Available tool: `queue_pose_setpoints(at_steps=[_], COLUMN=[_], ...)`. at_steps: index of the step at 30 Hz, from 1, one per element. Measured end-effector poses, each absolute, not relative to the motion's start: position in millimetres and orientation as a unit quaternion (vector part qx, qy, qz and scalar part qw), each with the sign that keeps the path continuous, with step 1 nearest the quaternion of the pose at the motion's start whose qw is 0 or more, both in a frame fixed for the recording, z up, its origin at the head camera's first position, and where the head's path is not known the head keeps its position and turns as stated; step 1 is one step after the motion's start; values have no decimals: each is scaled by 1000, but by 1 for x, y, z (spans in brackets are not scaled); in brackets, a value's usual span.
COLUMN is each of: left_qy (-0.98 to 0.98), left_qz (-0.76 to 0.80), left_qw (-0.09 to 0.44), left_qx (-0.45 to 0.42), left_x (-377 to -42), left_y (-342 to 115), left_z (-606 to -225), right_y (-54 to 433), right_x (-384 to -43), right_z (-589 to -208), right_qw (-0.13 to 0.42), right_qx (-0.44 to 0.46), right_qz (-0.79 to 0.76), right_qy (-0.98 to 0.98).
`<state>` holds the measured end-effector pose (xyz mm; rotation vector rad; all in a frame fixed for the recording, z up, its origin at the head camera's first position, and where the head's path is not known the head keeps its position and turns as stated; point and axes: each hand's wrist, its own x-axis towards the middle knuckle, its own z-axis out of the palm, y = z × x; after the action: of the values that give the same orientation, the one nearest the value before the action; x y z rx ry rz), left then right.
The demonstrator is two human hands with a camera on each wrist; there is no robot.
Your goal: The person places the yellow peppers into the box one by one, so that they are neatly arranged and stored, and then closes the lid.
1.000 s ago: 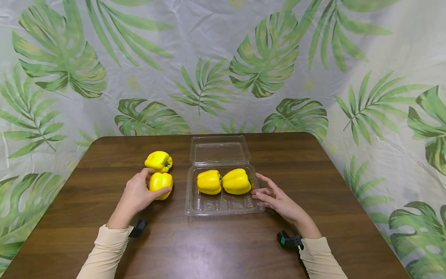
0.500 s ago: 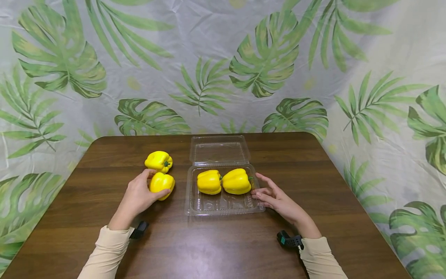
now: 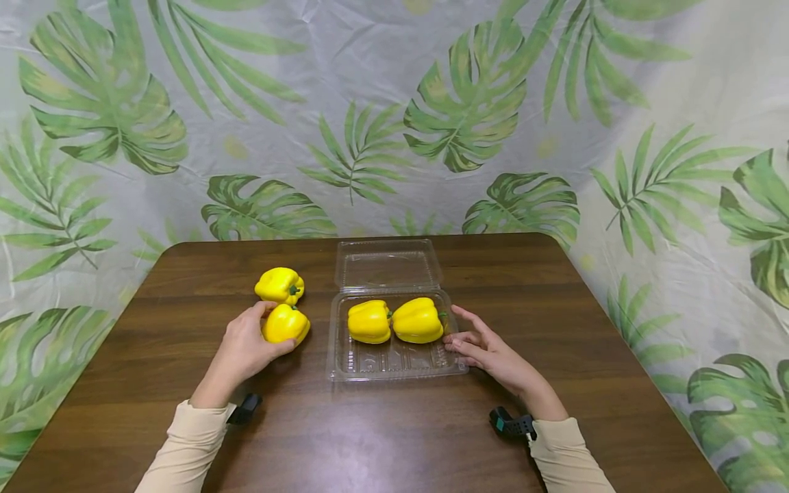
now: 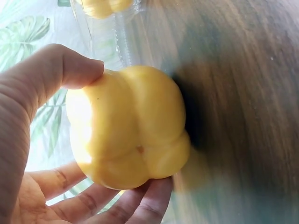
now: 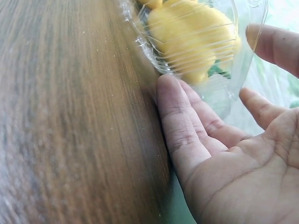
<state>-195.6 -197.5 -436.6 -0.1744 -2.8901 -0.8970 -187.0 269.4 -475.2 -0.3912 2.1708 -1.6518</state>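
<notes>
My left hand (image 3: 243, 342) grips a yellow bell pepper (image 3: 285, 324) left of the clear plastic container (image 3: 364, 364). The left wrist view shows the lobed bottom of this bell pepper (image 4: 131, 130), thumb on one side and several fingers on the other. Two more yellow bell peppers, one on the left (image 3: 370, 322) and one on the right (image 3: 418, 320), lie in the container's back half. At its right side, my right hand (image 3: 483, 352) touches the wall with extended fingers (image 5: 175, 100). Another yellow bell pepper (image 3: 279, 284) rests just behind the held one.
The container's hinged lid (image 3: 390, 267) lies folded back toward the far table edge. Brown wood-grain table (image 3: 382, 438) extends around everything. A leaf-printed curtain (image 3: 370, 103) hangs behind the table.
The bell pepper in my left hand has turned and shifted slightly right, and its green stem now shows at the back. The right hand and container have stayed still.
</notes>
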Motion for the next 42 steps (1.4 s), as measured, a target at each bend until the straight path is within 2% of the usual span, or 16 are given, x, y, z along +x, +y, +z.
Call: queue_pose_setpoints(at_steps=[24,42], left_qy=[-944,-933], left_qz=[-300,-317], left_qw=[91,59], left_qx=[-101,-158], left_x=[-198,-198], left_y=[-198,-176], left_z=[-413,-389], right_y=[269,269], right_x=[-186,-187], right_z=[-474,-475], right_qw=[193,191], right_qx=[-134,-133], right_qz=[-585,-584], right_qy=[777,777])
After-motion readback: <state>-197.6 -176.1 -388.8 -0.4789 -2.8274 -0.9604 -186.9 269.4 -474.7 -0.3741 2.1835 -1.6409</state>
